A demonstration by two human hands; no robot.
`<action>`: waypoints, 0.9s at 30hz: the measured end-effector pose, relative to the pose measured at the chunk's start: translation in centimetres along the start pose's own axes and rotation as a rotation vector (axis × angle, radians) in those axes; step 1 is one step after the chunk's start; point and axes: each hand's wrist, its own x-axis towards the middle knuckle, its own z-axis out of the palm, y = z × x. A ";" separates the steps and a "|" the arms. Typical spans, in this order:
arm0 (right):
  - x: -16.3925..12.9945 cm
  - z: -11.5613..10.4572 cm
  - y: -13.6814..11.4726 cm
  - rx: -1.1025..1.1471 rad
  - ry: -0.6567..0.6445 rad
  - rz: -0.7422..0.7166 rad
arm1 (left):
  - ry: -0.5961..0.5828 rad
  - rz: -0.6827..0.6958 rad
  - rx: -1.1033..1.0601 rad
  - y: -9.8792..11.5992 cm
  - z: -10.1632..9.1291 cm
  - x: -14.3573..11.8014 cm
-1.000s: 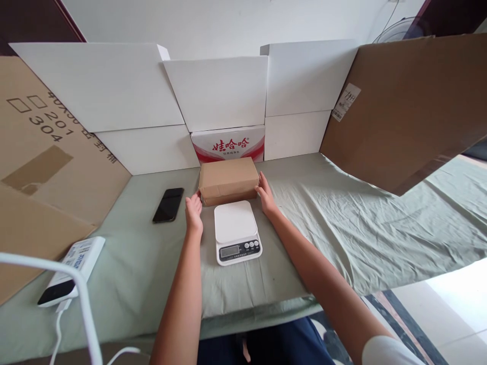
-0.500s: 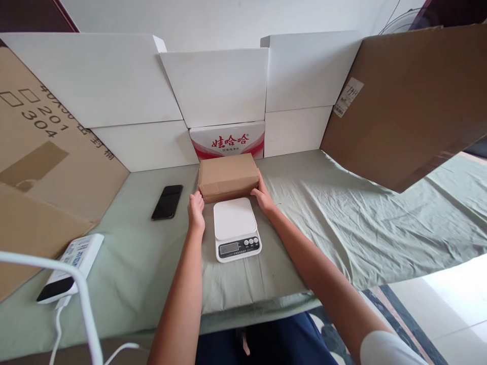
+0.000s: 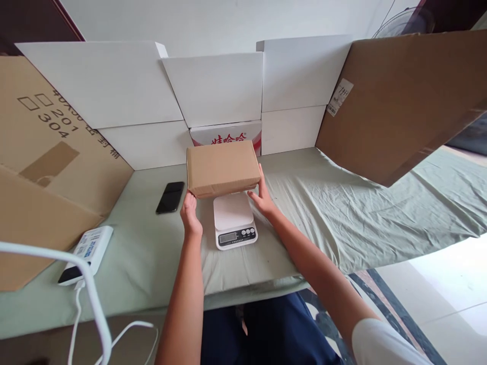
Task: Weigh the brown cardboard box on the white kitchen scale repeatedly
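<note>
Now cardboard box (image 3: 222,168) between both hands' grip.

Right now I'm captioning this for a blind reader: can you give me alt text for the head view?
Two bare hands, left and right, hold a brown box by its ends above a white scale on a green cloth. A black phone lies to the left, with white and brown cardboard panels standing behind.

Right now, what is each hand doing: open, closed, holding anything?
Left hand: pressed against the left end of the cardboard box, helping hold it up.
Right hand: pressed against the box's right end, sharing the hold.
</note>
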 end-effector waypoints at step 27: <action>-8.7 -1.1 -2.0 -0.073 0.054 0.104 | -0.005 -0.030 0.106 1.7 -3.4 -9.5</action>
